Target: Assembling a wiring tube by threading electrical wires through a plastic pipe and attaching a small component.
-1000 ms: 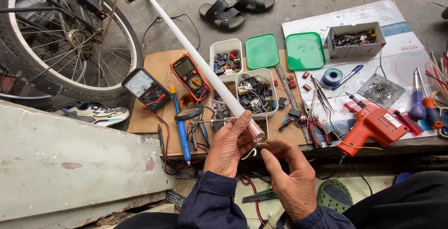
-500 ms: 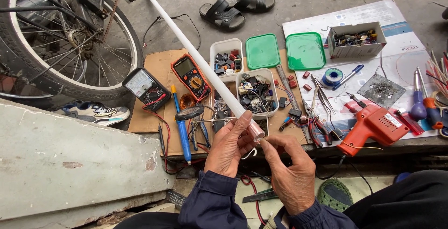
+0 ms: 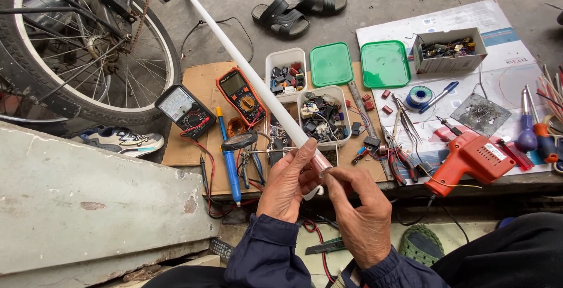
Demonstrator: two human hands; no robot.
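Observation:
A long white fluorescent tube (image 3: 246, 68) runs from the upper left down to my hands. My left hand (image 3: 288, 183) grips the tube just behind its near metal end cap (image 3: 321, 163). My right hand (image 3: 359, 209) pinches that end cap with thumb and fingertips. A thin white wire loops under the cap between the two hands. Both hands hover over the front edge of a cardboard work mat (image 3: 199, 77).
Two multimeters (image 3: 239, 95) and a blue-handled soldering iron (image 3: 227, 159) lie left of the tube. Open tubs of electronic parts (image 3: 324, 114), green lids (image 3: 385, 64), an orange soldering gun (image 3: 472, 158), pliers and screwdrivers sit right. A bicycle wheel (image 3: 88, 47) stands upper left, black sandals (image 3: 299, 7) beyond.
My hands stay on the tube's near end. The right fingers have shifted slightly on the end cap; the tube has barely moved.

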